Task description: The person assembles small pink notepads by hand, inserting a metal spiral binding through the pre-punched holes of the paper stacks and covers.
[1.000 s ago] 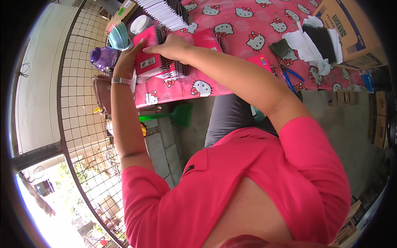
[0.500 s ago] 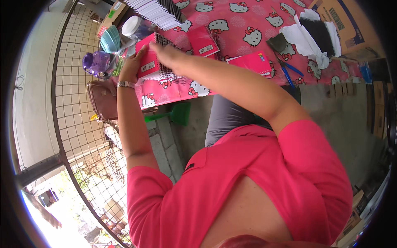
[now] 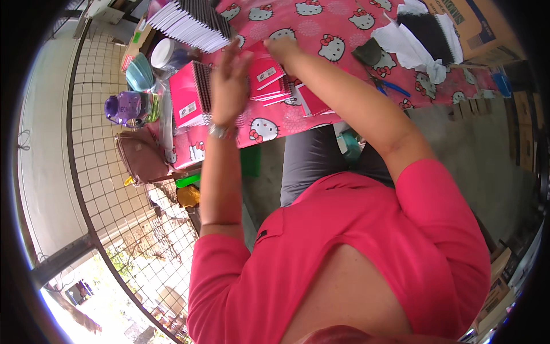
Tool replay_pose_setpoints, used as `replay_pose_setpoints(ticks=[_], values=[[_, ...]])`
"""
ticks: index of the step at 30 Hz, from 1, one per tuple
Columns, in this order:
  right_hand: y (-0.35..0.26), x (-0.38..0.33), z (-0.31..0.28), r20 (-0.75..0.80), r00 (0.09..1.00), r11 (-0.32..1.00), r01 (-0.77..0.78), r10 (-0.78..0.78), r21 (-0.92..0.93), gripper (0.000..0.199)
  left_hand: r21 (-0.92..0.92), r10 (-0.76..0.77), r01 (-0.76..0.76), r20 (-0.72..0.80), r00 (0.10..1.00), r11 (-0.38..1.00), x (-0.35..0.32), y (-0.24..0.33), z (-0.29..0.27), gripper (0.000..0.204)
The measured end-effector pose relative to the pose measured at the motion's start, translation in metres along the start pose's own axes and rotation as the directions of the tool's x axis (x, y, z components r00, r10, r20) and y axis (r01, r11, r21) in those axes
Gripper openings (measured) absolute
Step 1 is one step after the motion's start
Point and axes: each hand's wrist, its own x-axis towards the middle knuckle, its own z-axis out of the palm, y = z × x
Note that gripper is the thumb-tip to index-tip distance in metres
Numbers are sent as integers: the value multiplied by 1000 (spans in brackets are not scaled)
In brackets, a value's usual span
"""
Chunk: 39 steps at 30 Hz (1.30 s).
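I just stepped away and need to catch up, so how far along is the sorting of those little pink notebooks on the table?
Looks done: a pink notebook stack stands at the table's left edge. In hand: the left hand and right hand are on a small pile of pink notebooks; neither grip is clear. Seemingly left: the fanned row of spiral notebooks behind, untouched.

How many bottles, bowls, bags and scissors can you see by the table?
Purple bottle: 1
Teal bowl: 1
Brown bag: 1
Blue-handled scissors: 1
Total: 4
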Motion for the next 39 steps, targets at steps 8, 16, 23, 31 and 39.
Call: replay_pose_setpoints(ticks=[8, 16, 23, 31, 39], values=[[48, 26, 14, 307, 952, 980, 56, 6, -193, 40, -145, -814, 881, 341, 471, 449, 4, -80, 62, 20], [6, -9, -51, 81, 890, 658, 268, -449, 704, 55, -406, -484, 484, 111, 868, 775, 58, 42, 62, 32], [-8, -119, -185, 171, 676, 688, 726, -716, 11, 80, -784, -191, 276, 203, 960, 556, 13, 141, 80, 45], [83, -105, -201, 90, 579, 585, 808, -811, 75, 88, -716, -198, 393, 344, 918, 577, -46, 122, 132, 61], [100, -98, -194, 140, 679, 693, 698, -721, 181, 85, -748, -260, 395, 300, 918, 533, -58, 101, 149, 62]])
